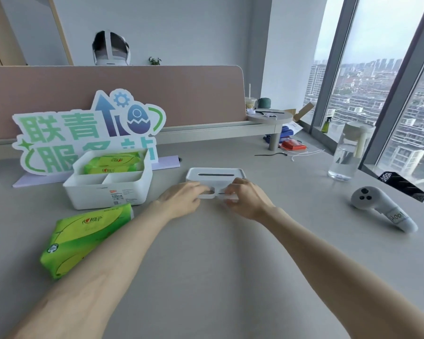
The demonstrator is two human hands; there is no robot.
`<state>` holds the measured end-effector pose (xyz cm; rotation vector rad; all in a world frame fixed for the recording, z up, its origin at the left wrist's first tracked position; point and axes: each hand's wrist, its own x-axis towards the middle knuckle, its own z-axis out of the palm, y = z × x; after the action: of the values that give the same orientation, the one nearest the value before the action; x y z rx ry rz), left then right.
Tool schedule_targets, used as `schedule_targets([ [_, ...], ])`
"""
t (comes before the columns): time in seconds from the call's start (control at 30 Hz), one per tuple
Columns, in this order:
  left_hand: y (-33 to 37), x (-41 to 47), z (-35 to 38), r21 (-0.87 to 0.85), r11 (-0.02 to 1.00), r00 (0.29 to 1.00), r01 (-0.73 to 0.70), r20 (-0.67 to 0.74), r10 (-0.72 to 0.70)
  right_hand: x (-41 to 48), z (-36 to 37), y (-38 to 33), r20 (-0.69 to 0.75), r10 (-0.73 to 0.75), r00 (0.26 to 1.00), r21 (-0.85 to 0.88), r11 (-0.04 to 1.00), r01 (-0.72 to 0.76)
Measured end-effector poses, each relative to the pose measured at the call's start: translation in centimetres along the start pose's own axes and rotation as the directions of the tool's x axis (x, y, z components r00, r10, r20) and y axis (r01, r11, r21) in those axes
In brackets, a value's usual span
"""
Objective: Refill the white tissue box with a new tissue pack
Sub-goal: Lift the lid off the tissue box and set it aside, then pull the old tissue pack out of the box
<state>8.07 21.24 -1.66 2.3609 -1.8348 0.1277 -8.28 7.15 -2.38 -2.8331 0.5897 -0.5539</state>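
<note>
The white tissue box (216, 176) lies in the middle of the grey desk, its slotted lid facing up. My left hand (181, 200) and my right hand (246, 198) both grip its near edge, fingers curled over the front side. A green tissue pack (83, 238) lies flat on the desk to the left, beside my left forearm. More green tissue packs (113, 162) sit in the back compartment of a white storage bin (108, 189) at the left.
A green-and-blue cut-out sign (83, 128) stands behind the bin. At the right are a water bottle (348, 152), a white handheld controller (382, 207) and a black item (402, 184) by the window. Cables and a red packet (291, 145) lie at the back.
</note>
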Motion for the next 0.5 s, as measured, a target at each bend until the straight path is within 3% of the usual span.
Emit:
schedule_targets([
  [0.2,-2.5,-2.7,-3.3,-0.173,0.965,0.958,0.198,-0.174,-0.228,2.7,-0.2,-3.9,-0.138,-0.004,0.99,0.074,0.997,0.014],
  [0.3,-5.2,-5.0,-5.5,-0.257,0.932,0.908,0.254,-0.268,-0.321,5.2,0.8,-8.1,-0.131,-0.063,0.989,0.157,0.984,0.084],
  [0.5,-11.5,-8.7,-9.6,-0.275,0.893,0.808,0.355,-0.391,-0.441,11.2,3.1,-16.7,-0.166,-0.17,0.971,0.215,0.955,0.204],
])
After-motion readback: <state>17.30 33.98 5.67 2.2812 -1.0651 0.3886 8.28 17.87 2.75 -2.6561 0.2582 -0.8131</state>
